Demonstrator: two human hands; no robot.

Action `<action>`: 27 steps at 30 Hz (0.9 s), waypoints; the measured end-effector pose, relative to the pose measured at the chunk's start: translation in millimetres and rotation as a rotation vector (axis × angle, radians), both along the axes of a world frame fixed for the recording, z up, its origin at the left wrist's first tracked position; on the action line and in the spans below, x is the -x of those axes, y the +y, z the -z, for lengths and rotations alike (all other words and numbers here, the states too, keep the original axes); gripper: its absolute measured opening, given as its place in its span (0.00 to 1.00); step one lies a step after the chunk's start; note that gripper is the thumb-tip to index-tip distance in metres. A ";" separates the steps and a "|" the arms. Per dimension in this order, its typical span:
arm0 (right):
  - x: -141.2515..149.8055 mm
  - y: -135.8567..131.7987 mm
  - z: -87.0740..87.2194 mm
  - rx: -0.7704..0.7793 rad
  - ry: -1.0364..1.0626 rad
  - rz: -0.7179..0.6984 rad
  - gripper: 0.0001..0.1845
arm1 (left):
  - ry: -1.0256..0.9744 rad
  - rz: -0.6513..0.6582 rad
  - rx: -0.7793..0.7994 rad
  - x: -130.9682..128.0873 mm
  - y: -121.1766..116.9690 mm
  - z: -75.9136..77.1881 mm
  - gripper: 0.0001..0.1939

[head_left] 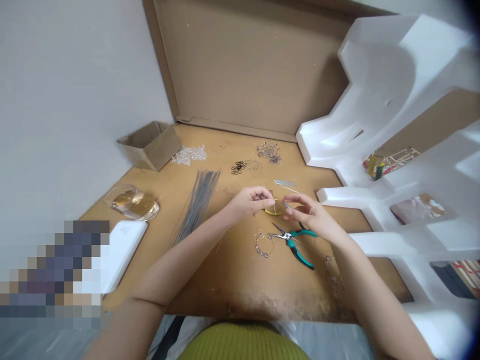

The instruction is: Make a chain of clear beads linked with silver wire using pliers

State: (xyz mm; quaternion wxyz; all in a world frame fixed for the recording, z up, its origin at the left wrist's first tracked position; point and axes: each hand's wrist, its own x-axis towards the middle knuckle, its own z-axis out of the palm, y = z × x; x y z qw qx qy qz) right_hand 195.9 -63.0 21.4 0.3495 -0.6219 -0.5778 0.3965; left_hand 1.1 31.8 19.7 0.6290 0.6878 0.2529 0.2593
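Note:
My left hand point(250, 200) is pinched shut on a thin metal pin above the brown board point(232, 270). My right hand point(307, 212) faces it a few centimetres away, fingers pinched on something tiny that I cannot make out. Between and just behind the two hands lies a small yellow ring-shaped thing point(273, 211). Below the hands, green-handled pliers point(296, 242) lie on the board, with a small beaded wire piece point(263, 245) to their left.
A bundle of grey wires point(198, 200) lies left of the hands. Clear beads point(189, 154), black rings point(238, 167) and silver findings point(269, 151) sit farther back. A small cardboard box point(150, 145), glass dish point(132, 201), white device point(120, 252) stand left; white foam packing point(397, 150) right.

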 end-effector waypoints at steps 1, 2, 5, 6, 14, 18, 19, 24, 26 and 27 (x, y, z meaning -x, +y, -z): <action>-7.4 -6.3 4.3 0.007 -0.221 -0.019 0.21 | -0.010 0.004 0.031 1.0 0.3 -2.1 0.12; -14.1 -13.9 9.8 0.031 -0.430 -0.056 0.23 | -0.023 0.008 0.058 1.6 0.5 -3.7 0.12; -25.0 -39.9 31.2 0.049 -0.859 -0.155 0.35 | -0.070 0.031 0.098 1.4 0.1 -4.9 0.11; -25.3 -47.8 38.4 0.054 -0.921 -0.199 0.39 | -0.088 0.042 0.099 0.8 -0.6 -4.3 0.11; -9.4 -64.3 54.7 -0.069 -1.136 -0.253 0.36 | -0.161 0.068 0.140 0.0 -5.7 -4.0 0.11; -9.2 -61.4 46.4 -0.078 -1.097 -0.225 0.27 | -0.200 0.090 0.168 2.4 -4.4 -6.9 0.12; -11.2 -61.3 44.2 -0.067 -1.054 -0.202 0.25 | -0.206 0.089 0.167 2.8 -4.0 -7.4 0.12; -26.1 -63.1 30.2 0.129 -0.468 -0.015 0.18 | -0.215 0.064 0.184 3.5 -3.1 -8.4 0.11; -28.5 -65.1 20.9 0.233 -0.128 0.010 0.19 | -0.226 0.063 0.204 3.7 -2.4 -8.0 0.11; -28.3 -66.4 14.8 0.257 0.004 -0.015 0.22 | -0.229 0.060 0.219 3.8 -1.9 -7.6 0.11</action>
